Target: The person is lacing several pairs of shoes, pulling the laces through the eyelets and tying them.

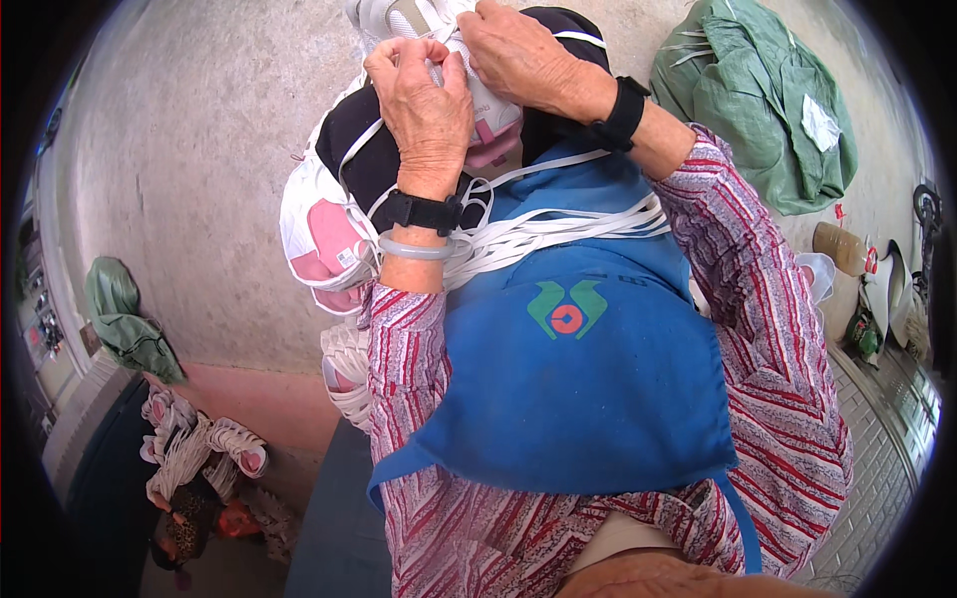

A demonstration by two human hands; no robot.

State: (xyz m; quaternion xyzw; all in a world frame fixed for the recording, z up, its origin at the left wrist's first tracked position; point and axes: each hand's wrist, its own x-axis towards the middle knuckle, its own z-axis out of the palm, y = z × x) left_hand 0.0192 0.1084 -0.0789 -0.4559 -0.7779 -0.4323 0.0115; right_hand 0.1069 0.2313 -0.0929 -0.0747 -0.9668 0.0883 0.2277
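A white and pink sneaker [488, 105] stands between my knees, its pink end toward me and its upper part partly covered by my hands. My left hand [427, 105] is closed in a pinch on a white shoelace at the shoe's lacing. Across from it my right hand [528, 62] has its fingers pressed together at the same lacing, on a lace as well; its fingertips are partly hidden. A bundle of loose white laces [578, 227] lies over my lap on the blue apron [598, 399].
More white and pink shoes [334, 244] hang by my left leg, strung with laces. Several others [234, 444] lie at the lower left. A large green sack [768, 110] sits on the right, near a plastic bottle [842, 249]. Another green sack [125, 314] is at far left.
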